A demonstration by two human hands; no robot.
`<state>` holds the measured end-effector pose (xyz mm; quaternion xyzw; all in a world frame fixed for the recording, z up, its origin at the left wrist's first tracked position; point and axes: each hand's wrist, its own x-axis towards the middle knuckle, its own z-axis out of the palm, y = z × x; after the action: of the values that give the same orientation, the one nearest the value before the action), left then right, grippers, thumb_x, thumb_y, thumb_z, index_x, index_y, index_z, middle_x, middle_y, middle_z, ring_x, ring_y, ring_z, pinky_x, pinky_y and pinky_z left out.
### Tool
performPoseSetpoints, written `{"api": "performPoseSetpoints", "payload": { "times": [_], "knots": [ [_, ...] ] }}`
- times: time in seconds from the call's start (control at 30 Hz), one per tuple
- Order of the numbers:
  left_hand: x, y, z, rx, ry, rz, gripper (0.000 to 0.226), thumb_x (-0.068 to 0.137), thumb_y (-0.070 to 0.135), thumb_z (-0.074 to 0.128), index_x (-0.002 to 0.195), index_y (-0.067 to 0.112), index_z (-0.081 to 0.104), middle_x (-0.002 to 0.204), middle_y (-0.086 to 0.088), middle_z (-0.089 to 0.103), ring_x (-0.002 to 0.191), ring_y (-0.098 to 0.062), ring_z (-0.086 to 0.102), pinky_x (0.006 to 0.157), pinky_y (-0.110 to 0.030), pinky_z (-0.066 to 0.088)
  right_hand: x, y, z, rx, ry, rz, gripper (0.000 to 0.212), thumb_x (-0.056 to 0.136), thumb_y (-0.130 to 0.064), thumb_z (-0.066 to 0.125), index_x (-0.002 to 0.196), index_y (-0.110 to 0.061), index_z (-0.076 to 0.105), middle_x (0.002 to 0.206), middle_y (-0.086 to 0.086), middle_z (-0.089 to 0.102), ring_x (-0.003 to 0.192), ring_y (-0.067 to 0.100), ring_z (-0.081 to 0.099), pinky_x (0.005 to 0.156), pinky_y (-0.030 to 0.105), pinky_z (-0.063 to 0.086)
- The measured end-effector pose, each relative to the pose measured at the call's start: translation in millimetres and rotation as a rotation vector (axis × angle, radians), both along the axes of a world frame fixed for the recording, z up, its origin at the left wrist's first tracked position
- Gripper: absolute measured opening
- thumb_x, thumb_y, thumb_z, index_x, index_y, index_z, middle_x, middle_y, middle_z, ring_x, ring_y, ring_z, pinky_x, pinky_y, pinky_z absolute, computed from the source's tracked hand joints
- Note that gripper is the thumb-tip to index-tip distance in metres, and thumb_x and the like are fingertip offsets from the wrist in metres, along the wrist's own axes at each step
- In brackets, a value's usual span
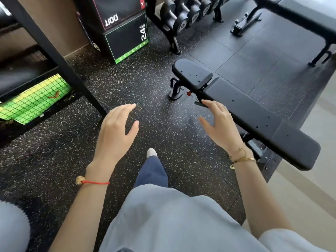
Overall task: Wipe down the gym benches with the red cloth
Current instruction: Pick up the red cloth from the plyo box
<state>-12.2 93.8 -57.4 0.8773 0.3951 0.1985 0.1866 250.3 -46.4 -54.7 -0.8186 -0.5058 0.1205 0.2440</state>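
Two hands, left and right, spread empty near two benches.

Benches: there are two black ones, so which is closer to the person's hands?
The adjustable bench running diagonally beside the right hand, with a separate seat pad at its far end. The other bench stands farther off in the top right corner.

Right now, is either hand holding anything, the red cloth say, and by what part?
Nothing is held. The left hand and right hand are both open and empty in front of the bench; no red cloth shows.
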Motion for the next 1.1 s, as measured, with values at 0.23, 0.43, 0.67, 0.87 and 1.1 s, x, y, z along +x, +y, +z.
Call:
{"api": "performPoseSetpoints", "payload": {
  "times": [0.23,0.43,0.67,0.87,1.1],
  "knots": [
    [20,140,11,0.028,-0.011,0.085,0.044,0.097,0.027,0.053,0.14,0.019,0.047,0.139,0.0,0.052,0.132,-0.013,0.043,0.116,-0.034,0.033,26,171,12,0.037,0.002,0.089,0.049,0.094,-0.028,0.057,0.14,-0.017,0.044,0.14,0.0,0.05,0.135,0.018,0.039,0.114,0.034,0.029],
    [32,253,20,0.04,0.008,0.124,0.044,0.097,0.028,0.053,0.14,0.019,0.047,0.139,0.002,0.052,0.132,-0.013,0.042,0.116,-0.035,0.034,41,301,17,0.058,0.004,0.164,0.051,0.094,-0.029,0.056,0.141,-0.016,0.043,0.14,0.0,0.049,0.135,0.017,0.039,0.114,0.031,0.027],
    [62,360,14,0.001,0.024,0.185,0.044,0.098,0.028,0.053,0.141,0.022,0.045,0.141,0.004,0.051,0.134,-0.012,0.041,0.116,-0.037,0.033,74,425,5,0.048,-0.014,0.218,0.051,0.094,-0.03,0.056,0.141,-0.017,0.043,0.141,-0.001,0.049,0.134,0.015,0.038,0.11,0.021,0.021],
    [112,472,4,-0.009,0.013,0.252,0.045,0.097,0.029,0.053,0.141,0.024,0.045,0.141,0.006,0.05,0.135,-0.01,0.039,0.116,-0.035,0.032,125,548,-7,0.064,0.037,0.291,0.051,0.094,-0.028,0.058,0.141,-0.015,0.044,0.14,0.001,0.049,0.134,0.018,0.04,0.114,0.037,0.032],
    [183,628,15,0.051,-0.047,0.331,0.045,0.096,0.027,0.054,0.14,0.02,0.047,0.139,0.002,0.053,0.133,-0.013,0.042,0.115,-0.041,0.035,201,725,12,0.102,-0.008,0.39,0.05,0.094,-0.028,0.058,0.14,-0.014,0.045,0.139,0.0,0.05,0.133,0.016,0.041,0.115,0.035,0.031]
  ]
}}
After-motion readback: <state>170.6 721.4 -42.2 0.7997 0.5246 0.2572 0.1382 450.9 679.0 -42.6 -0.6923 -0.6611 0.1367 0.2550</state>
